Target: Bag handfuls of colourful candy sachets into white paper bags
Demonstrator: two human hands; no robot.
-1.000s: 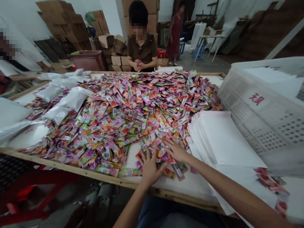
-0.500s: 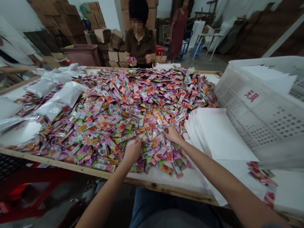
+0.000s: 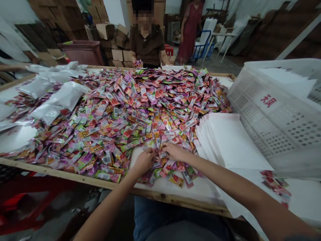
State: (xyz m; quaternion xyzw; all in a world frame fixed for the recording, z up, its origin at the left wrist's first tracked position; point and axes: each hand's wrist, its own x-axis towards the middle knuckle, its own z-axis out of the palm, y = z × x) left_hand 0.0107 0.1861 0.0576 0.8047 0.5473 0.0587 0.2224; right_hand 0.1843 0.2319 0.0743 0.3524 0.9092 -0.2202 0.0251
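A broad heap of small, colourful sachets (image 3: 107, 124) in pink, purple, green and orange covers the table. At the near side of the heap my left hand (image 3: 146, 159) is closed, its fingertips pinched on a sachet. Close beside it, my right hand (image 3: 173, 151) is closed too, thumb and fingers gripping a sachet (image 3: 163, 154) with silvery print. The fingertips of both hands nearly meet. Exactly how many sachets each hand holds is hidden by the fingers. Loose sachets lie under and around both hands.
A stack of white bags (image 3: 223, 140) lies right of my hands, beside a white perforated crate (image 3: 278, 117). Filled white bags (image 3: 66, 97) rest on the left. A wooden rim (image 3: 75, 177) edges the table. Across it stands a person (image 3: 145, 43) holding sachets; another in red (image 3: 189, 33) is behind.
My right hand has moved left and slightly nearer, up to my left hand. My left hand has shifted a little right. The person across has lowered their hands toward the heap.
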